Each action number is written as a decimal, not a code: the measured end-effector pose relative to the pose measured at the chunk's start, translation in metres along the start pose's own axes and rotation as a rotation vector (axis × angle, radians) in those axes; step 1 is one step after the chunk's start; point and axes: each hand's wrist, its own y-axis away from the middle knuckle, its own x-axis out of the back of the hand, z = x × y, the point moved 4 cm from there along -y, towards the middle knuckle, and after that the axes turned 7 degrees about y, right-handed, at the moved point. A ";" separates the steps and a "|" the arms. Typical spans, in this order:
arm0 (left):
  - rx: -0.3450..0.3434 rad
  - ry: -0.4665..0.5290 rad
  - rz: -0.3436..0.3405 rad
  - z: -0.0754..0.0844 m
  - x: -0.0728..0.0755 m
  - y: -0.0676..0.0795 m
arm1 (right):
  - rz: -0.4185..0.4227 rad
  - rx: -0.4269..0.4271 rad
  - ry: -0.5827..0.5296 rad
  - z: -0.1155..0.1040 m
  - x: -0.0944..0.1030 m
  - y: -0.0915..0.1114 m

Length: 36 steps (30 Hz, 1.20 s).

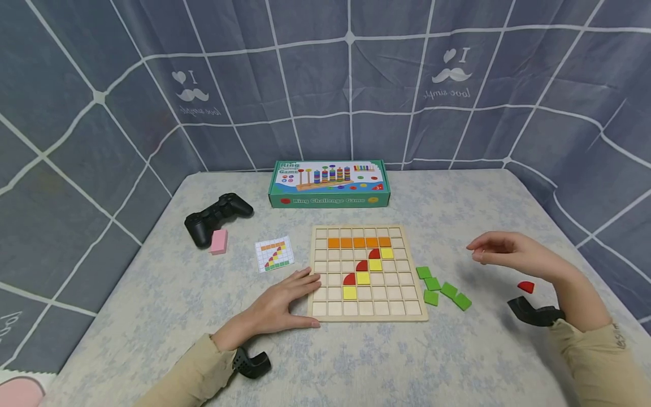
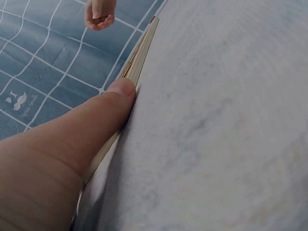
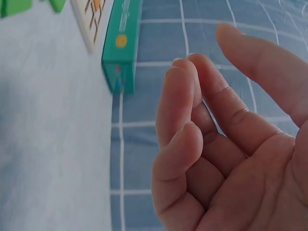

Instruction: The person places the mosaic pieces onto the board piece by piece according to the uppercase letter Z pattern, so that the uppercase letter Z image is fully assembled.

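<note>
A wooden grid board (image 1: 376, 308) lies on the table, holding a row of orange squares (image 1: 359, 242), three red quarter-round pieces (image 1: 361, 265) and several yellow squares (image 1: 363, 278) in a diagonal. My left hand (image 1: 280, 302) rests against the board's left edge, its fingertips on the rim and its thumb by the near corner. In the left wrist view the thumb (image 2: 103, 113) touches the board's side. Over the table's right part hovers my right hand (image 1: 519, 257), fingers loosely bent, nothing in the palm (image 3: 255, 192). Several green squares (image 1: 448, 290) lie between it and the board.
Left of the board lies a pattern card (image 1: 274, 254). Farther left are a black game controller (image 1: 217, 217) and a pink block (image 1: 219, 241). A green game box (image 1: 329, 185) stands behind the board. One loose red piece (image 1: 526, 287) lies near my right wrist.
</note>
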 end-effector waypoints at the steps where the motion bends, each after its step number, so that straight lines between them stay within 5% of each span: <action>1: -0.001 -0.001 0.001 0.000 0.000 0.000 | 0.009 -0.002 0.000 0.004 0.001 0.003; 17: -0.003 0.001 0.000 0.002 0.002 0.000 | 0.027 -0.021 -0.103 0.068 0.003 0.025; 23: 0.004 0.008 -0.003 0.002 0.002 0.000 | 0.003 -0.081 -0.134 0.083 0.004 0.033; 36: 0.006 0.003 -0.003 0.002 0.002 0.001 | -0.071 -0.038 -0.283 0.111 0.002 0.043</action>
